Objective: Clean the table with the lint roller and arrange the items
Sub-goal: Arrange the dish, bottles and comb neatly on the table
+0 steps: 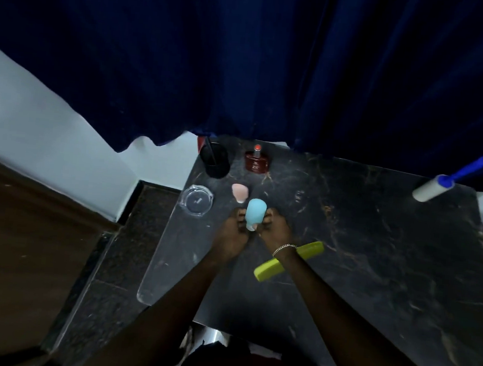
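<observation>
A light blue bottle (254, 214) stands near the left part of the dark marble table (375, 238). My left hand (231, 231) and my right hand (274, 228) both grip it from either side. Just behind it stands a small pink bottle (239, 192). A green comb (310, 251) lies on the table under my right wrist. The lint roller (435, 188), white with a blue handle, lies at the far right corner, away from both hands.
A clear glass ashtray (197, 200) sits at the left edge. A black cup (215, 160) with a stick in it and a dark red bottle (257, 160) stand at the back. A dark blue curtain (244, 66) hangs behind the table.
</observation>
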A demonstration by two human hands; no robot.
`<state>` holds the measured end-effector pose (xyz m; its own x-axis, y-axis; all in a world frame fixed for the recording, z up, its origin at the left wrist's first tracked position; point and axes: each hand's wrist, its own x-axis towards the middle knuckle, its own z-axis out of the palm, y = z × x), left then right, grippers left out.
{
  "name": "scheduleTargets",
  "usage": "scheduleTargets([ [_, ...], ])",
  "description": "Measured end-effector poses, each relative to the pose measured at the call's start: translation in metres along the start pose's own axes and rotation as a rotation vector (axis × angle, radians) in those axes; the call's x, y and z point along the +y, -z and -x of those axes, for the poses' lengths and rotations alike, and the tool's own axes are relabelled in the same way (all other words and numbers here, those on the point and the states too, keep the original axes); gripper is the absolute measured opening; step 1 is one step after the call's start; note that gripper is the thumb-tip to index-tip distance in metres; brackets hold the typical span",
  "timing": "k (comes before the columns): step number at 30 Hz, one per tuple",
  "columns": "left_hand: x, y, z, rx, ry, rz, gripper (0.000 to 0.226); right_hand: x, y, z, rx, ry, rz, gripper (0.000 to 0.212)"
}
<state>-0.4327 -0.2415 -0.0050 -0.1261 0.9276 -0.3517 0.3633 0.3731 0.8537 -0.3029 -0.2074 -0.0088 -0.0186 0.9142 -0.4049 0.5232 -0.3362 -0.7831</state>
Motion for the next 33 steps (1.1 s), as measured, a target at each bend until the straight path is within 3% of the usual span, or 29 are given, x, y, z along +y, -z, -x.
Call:
scheduleTargets([
  [5, -0.023, 0.033, -0.005, -0.058, -0.042, -0.029, 0.043, -0.019, -0.045, -0.011, -0.025, 0.027, 0.122, 0.035],
  [10, -0.031, 0.051, -0.012, -0.062, -0.042, 0.034, 0.037, -0.031, -0.072, -0.014, -0.025, 0.020, 0.123, 0.061],
  [15, -0.047, 0.061, -0.023, -0.125, 0.007, 0.045, 0.044, -0.033, -0.086, -0.016, -0.013, 0.005, 0.094, 0.046],
  [33, -0.062, 0.074, -0.024, -0.195, 0.029, 0.117, 0.062, -0.024, -0.093, -0.018, -0.099, 0.034, 0.329, 0.042],
])
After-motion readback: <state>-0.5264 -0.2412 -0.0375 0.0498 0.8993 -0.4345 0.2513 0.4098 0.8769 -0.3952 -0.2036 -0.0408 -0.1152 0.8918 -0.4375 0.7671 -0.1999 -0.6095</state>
